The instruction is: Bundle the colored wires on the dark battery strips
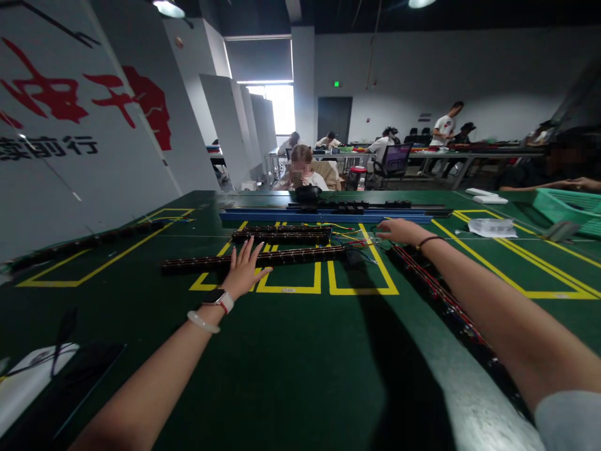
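My left hand (244, 269) is open, its fingers spread over a long black strip (300, 254) dotted with small light points. A watch and a pale bangle are on that wrist. Thin coloured wires (362, 242) run from the strip's right end towards my right hand (397, 230). There the fingers are curled together at the wires; the exact grip is too small to see clearly. Behind lie more black strips (282, 234), side by side. Under my right forearm stretches another long strip with red wires (444, 297), partly hidden by the arm.
Yellow tape frames (364, 290) mark the green table (291, 357). Blue rails (263, 216) lie along the far side. A green basket (570, 203) and a white packet (492, 227) are at right. More strips (94, 241) lie at left. A person sits opposite.
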### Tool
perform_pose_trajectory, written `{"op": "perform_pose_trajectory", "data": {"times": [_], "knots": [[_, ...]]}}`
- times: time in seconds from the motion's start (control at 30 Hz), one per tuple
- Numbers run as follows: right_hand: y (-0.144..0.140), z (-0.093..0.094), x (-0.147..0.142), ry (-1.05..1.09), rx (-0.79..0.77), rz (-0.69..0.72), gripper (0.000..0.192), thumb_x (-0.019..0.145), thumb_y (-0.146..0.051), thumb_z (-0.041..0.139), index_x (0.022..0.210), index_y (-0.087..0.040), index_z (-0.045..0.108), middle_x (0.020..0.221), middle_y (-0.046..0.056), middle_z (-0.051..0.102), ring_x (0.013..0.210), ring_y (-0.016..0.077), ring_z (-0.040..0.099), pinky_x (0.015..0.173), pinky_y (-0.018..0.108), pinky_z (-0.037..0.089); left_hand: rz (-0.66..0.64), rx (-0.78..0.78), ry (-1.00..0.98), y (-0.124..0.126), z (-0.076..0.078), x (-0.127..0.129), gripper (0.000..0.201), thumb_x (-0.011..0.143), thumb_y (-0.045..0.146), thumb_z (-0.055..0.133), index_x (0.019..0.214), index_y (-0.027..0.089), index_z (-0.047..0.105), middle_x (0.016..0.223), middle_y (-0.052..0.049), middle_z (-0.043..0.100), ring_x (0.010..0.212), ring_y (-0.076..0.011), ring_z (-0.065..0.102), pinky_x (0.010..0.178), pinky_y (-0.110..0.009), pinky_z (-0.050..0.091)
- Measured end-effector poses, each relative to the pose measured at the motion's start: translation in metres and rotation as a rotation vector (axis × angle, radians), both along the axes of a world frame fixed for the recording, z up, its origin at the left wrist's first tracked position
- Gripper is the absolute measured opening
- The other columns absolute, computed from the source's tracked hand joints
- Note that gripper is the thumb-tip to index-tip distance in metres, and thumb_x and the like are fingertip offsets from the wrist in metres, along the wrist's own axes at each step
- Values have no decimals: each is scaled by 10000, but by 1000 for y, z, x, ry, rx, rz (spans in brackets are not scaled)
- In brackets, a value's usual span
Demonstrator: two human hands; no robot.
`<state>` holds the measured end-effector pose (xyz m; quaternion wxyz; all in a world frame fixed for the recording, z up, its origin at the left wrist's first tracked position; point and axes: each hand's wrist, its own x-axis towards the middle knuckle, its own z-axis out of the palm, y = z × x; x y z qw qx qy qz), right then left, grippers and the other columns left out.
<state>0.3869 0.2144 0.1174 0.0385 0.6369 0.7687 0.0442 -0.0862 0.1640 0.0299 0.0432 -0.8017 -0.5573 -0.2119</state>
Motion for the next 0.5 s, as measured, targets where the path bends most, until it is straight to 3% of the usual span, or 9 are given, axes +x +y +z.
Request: {"op": "perform_pose_trajectory", "data": {"times": [0.1,0.2,0.33,0.43,0.5], "knots": [[-20,18,59,22,-55,-160,444,916,-403,469,1226,-106,582,1129,181,626,976,198,585,784,268,363,-129,89,154,34,-4,-6,727,866,551,409,1444,136,259,1547,-140,80,1423,-300,62,1115,-523,-45],[-62,18,119,-2,-114,-346,421,898,-334,507,1175,-34,610,1099,255,617,982,235,587,797,320,353,-217,173,247,62,-8,-14,710,876,576,349,1428,131,305,1535,-145,150,1419,-291,111,1122,-514,-28],[-129,-5,170,11,-215,-520,338,830,-302,612,1042,-46,677,1093,255,628,969,287,600,810,346,396,-239,262,312,91,-14,-23,707,869,615,306,1413,166,338,1520,-138,214,1408,-288,170,1128,-524,-2],[-171,-26,185,59,-275,-581,274,838,-317,597,966,-103,710,1035,217,661,931,271,625,774,325,429,-201,307,277,105,-17,-25,724,869,625,288,1416,152,317,1502,-148,262,1396,-284,213,1132,-524,18],[-189,-36,189,83,-262,-607,233,820,-345,615,807,-145,732,890,182,692,803,249,651,705,308,446,-180,317,243,112,-17,-26,737,873,623,278,1414,122,305,1488,-168,284,1387,-282,238,1137,-516,48]]}}
